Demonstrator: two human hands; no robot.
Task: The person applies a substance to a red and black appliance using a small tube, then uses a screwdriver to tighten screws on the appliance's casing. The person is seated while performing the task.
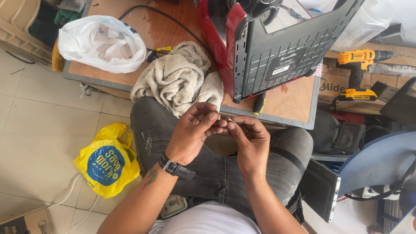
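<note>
Over my lap, my left hand point(193, 131) and my right hand point(250, 141) meet fingertip to fingertip. Between them they pinch a tiny metal part point(225, 118), too small to identify. A black watch is on my left wrist. Just beyond the hands, a red and black appliance point(264, 47) lies tipped on a low wooden table point(294, 102), its dark ribbed underside facing me. A beige towel point(177, 76) is bunched beside the appliance at the table's near edge. A screwdriver point(258, 104) lies at the table edge under the appliance.
A white plastic bag point(102, 43) sits on the table's left part. A yellow plastic bag point(108, 160) lies on the tiled floor at left. A yellow cordless drill point(359, 73) rests on cardboard boxes at right. Dark panels and a blue stool stand at lower right.
</note>
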